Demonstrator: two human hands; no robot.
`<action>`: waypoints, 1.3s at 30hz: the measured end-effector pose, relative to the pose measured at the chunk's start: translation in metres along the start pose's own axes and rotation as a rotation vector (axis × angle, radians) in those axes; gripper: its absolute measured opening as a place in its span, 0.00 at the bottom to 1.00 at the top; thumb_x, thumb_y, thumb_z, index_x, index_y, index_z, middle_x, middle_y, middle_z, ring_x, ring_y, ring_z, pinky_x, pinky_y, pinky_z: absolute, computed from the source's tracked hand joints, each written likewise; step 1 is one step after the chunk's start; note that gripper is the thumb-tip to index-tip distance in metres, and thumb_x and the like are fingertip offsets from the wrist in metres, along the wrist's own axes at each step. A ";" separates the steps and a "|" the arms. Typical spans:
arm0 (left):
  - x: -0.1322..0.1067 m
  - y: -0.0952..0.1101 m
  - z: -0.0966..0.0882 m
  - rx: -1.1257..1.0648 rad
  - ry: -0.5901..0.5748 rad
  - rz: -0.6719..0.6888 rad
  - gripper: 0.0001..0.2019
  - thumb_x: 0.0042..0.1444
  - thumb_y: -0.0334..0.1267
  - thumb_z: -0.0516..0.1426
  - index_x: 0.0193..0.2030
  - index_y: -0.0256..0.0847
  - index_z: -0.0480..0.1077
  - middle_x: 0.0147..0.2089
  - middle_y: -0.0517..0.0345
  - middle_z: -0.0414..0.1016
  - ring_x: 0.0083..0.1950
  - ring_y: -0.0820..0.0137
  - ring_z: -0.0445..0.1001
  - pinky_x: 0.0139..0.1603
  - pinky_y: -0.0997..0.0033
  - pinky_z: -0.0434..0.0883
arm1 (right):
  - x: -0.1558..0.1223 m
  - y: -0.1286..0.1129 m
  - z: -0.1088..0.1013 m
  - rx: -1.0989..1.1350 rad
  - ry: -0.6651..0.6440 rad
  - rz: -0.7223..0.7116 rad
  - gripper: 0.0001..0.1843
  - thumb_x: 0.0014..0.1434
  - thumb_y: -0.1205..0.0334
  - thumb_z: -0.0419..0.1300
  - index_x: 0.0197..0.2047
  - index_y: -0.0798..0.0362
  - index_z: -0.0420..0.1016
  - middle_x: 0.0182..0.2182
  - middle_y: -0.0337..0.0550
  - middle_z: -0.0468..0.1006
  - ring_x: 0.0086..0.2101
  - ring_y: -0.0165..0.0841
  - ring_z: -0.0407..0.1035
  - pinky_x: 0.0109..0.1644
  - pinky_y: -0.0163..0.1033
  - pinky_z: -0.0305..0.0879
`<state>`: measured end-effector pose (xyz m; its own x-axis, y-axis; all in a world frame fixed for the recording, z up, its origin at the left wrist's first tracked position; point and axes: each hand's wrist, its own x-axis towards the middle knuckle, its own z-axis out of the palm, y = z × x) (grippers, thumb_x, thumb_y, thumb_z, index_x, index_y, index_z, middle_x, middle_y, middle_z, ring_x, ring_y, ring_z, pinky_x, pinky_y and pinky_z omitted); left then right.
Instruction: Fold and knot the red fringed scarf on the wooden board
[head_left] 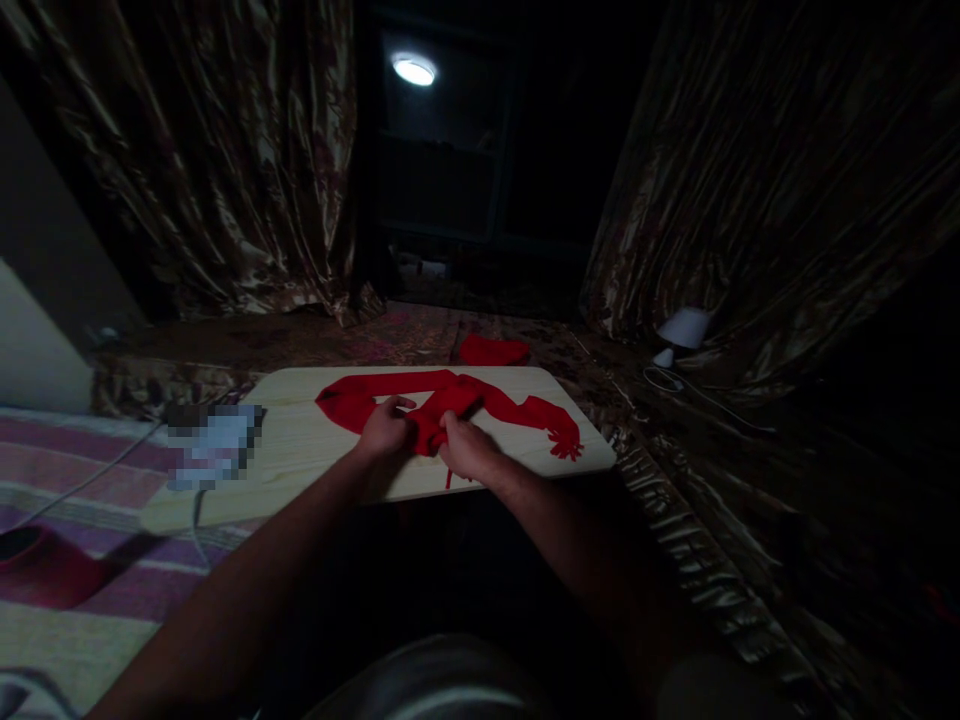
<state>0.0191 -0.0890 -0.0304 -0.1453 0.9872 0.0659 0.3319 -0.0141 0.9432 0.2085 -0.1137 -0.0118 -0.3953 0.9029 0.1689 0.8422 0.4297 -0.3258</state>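
A long red scarf (517, 408) with a fringed end lies stretched across a pale wooden board (300, 450). My left hand (384, 430) is closed on the scarf's bunched middle. Beside it, my right hand (466, 448) also grips the bunched red cloth, the two hands almost touching. The fringe rests near the board's right edge. The scarf's other end curls toward the board's left half.
A second red cloth item (493, 350) lies beyond the board. A blurred pale object (214, 445) with a cable sits on the board's left end. Shiny brown curtains hang left and right. A white lamp-like object (682, 330) is at the right. A striped mat lies at left.
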 end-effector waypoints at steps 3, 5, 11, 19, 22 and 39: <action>0.008 0.002 -0.010 0.091 0.031 0.013 0.19 0.46 0.30 0.57 0.48 0.39 0.71 0.29 0.58 0.77 0.27 0.68 0.75 0.27 0.73 0.69 | 0.006 0.000 -0.004 0.149 0.081 0.034 0.10 0.56 0.68 0.59 0.42 0.47 0.71 0.37 0.39 0.80 0.36 0.33 0.72 0.36 0.34 0.60; 0.014 -0.001 -0.017 0.151 0.063 0.026 0.18 0.46 0.32 0.59 0.46 0.39 0.72 0.30 0.57 0.78 0.27 0.69 0.75 0.27 0.73 0.68 | 0.012 0.005 -0.008 0.241 0.131 0.071 0.08 0.55 0.69 0.60 0.37 0.48 0.70 0.31 0.35 0.77 0.32 0.31 0.69 0.33 0.32 0.57; 0.023 -0.014 -0.039 0.185 0.156 0.024 0.14 0.47 0.34 0.60 0.42 0.38 0.75 0.36 0.53 0.81 0.32 0.67 0.77 0.31 0.72 0.70 | 0.019 0.033 -0.025 0.388 0.257 0.125 0.09 0.47 0.75 0.59 0.29 0.51 0.67 0.26 0.33 0.71 0.29 0.28 0.65 0.30 0.31 0.54; 0.016 -0.021 -0.047 0.269 0.197 -0.019 0.16 0.48 0.34 0.61 0.45 0.38 0.76 0.36 0.52 0.81 0.34 0.64 0.79 0.35 0.70 0.72 | -0.001 0.064 -0.053 0.285 -0.133 0.070 0.10 0.46 0.77 0.60 0.30 0.53 0.70 0.26 0.33 0.69 0.25 0.25 0.61 0.27 0.30 0.50; 0.010 -0.018 -0.046 0.351 0.112 -0.023 0.16 0.52 0.37 0.60 0.48 0.38 0.76 0.39 0.47 0.82 0.38 0.60 0.80 0.39 0.65 0.74 | -0.004 0.064 -0.061 0.259 -0.467 -0.012 0.06 0.50 0.71 0.64 0.32 0.53 0.74 0.25 0.31 0.69 0.24 0.24 0.60 0.27 0.30 0.52; -0.037 -0.010 -0.013 0.987 -0.104 0.493 0.33 0.61 0.53 0.53 0.69 0.38 0.66 0.67 0.45 0.71 0.65 0.50 0.69 0.64 0.52 0.67 | 0.071 0.044 -0.014 0.196 0.108 0.354 0.11 0.67 0.64 0.52 0.51 0.49 0.69 0.37 0.45 0.82 0.35 0.35 0.78 0.38 0.37 0.71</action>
<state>0.0088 -0.1279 -0.0384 0.2706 0.9176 0.2912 0.9358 -0.3216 0.1441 0.2229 -0.0310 -0.0007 -0.0446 0.9932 0.1078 0.8293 0.0970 -0.5503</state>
